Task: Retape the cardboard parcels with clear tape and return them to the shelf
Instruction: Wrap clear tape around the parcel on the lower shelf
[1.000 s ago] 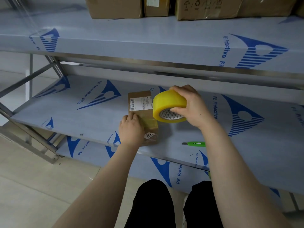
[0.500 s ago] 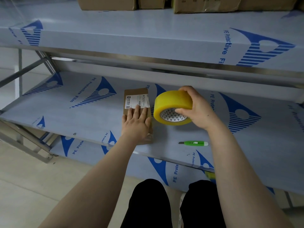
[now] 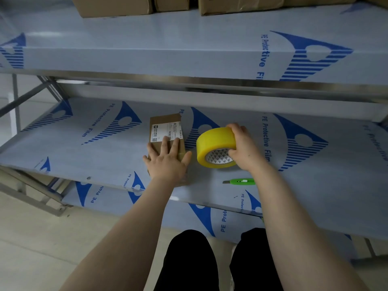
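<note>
Left hand (image 3: 168, 162) slid forward, spread flat on parcel (image 3: 163, 122), right hand (image 3: 244, 148) gripping tape roll (image 3: 212, 140) beside it

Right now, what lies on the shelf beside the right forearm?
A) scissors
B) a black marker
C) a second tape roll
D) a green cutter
D: a green cutter lies flat on the shelf, just beside the arm of the right hand gripping the tape roll.
</note>
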